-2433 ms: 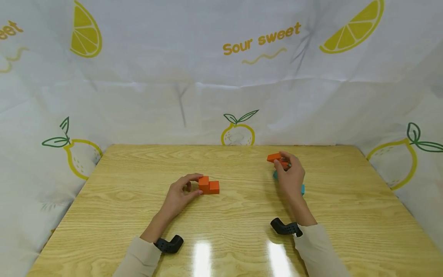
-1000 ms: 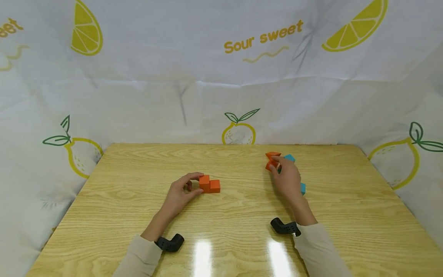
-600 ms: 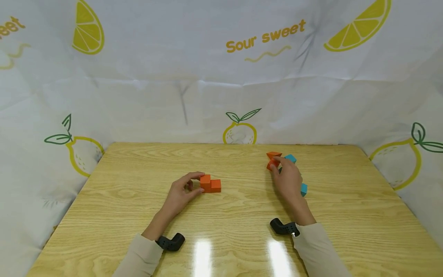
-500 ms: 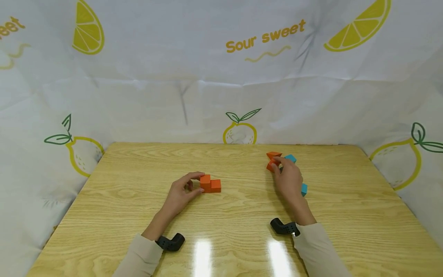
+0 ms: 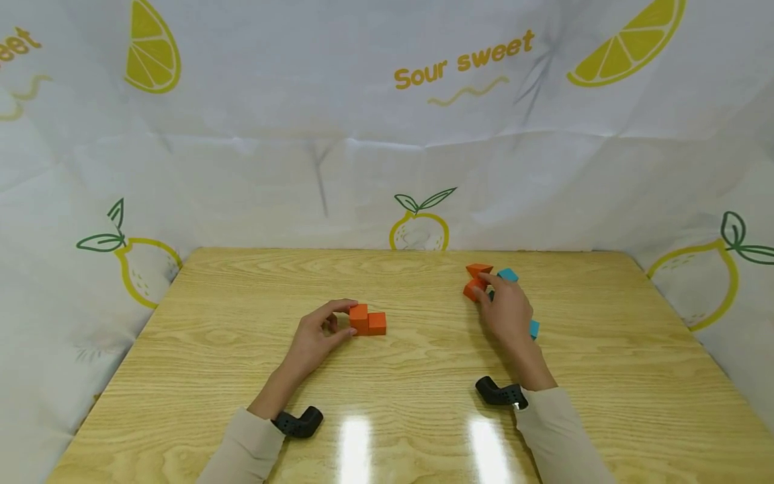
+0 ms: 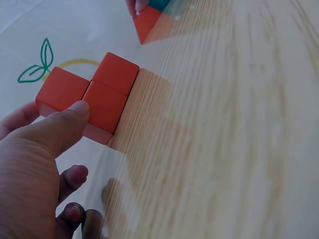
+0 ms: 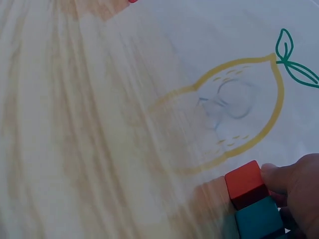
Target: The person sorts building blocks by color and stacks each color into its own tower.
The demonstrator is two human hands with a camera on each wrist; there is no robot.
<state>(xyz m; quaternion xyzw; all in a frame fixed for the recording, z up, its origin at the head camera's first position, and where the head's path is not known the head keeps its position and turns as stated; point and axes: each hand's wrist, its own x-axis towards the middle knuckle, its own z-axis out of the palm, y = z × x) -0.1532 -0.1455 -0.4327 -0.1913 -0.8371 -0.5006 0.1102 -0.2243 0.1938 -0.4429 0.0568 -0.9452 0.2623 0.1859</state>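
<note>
Table (image 5: 199,376) first: a glossy wood-grain top, hemmed in by a white lemon-print cloth (image 5: 242,168) hung behind and to both sides. On it the left hand (image 5: 316,338) rested with thumb and forefinger curled round the near end of an orange stepped block (image 5: 366,321), which sat flat on the wood near the middle. The left wrist view showed the thumb pressed on one cube face of it. Well apart to the right, the right hand (image 5: 506,308) pinched a second orange block (image 5: 476,281), seemingly raised and tilted, touching a teal block (image 5: 508,275) just beside it; more teal (image 5: 534,329) peeked out from under the palm.

Trouble, as I judged it, lay mostly on the right. The orange piece was held by fingertips only, on smooth painted faces, so a small twist could let it slip and knock the teal block askew or send it skating over the slick top. The palm hid part of the teal block, and a blind nudge could shove it toward the table's far edge. On the left, a push from the thumb might slide the stepped block rather than steady it.
</note>
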